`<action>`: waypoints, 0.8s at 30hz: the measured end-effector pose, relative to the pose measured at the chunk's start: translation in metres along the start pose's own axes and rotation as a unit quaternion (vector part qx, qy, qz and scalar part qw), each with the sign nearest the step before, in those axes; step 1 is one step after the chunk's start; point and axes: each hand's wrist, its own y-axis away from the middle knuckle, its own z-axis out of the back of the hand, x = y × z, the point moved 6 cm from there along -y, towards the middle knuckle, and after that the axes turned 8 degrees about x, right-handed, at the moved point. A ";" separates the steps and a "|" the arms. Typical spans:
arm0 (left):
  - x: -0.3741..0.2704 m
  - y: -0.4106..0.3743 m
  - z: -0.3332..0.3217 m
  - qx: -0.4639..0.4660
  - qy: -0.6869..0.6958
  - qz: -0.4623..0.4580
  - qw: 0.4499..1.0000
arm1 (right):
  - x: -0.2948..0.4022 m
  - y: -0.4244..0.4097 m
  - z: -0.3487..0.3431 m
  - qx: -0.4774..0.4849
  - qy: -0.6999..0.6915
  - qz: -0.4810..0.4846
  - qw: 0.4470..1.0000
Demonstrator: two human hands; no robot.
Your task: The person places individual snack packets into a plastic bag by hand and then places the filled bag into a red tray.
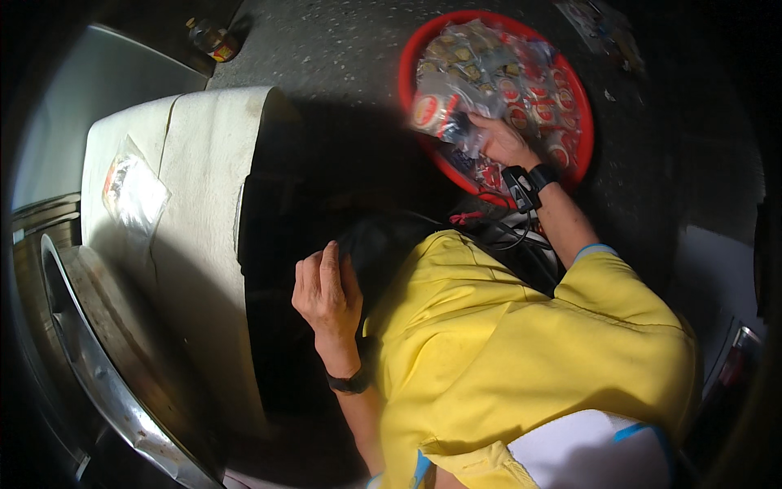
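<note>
My right hand [504, 143], with a dark band and a small black device at the wrist, grips a clear plastic packet [434, 113] with red-and-white printing; the packet is blurred. It is over a round red basin [586, 131] filled with similar clear packets [467, 52], some showing yellowish-brown contents. My left hand [327, 284] hovers over the dark area beside my lap, fingers bent and its palm turned away from view. Left of it, a single shiny packet [135, 189] lies on a pale cloth-like surface [208, 134], in bright light.
A dented metal rim [110, 367] curves along the lower left. At the upper left, a bottle with a yellow cap [214, 41] stands on the dark speckled floor [330, 43]. Black cables [519, 235] lie by my right forearm, and blurred plastic wrapping [605, 30] is beyond the basin.
</note>
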 end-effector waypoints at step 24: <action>0.040 0.033 0.018 -0.036 -0.025 0.127 0.991 | -0.061 -0.056 0.097 0.042 0.791 -0.074 0.605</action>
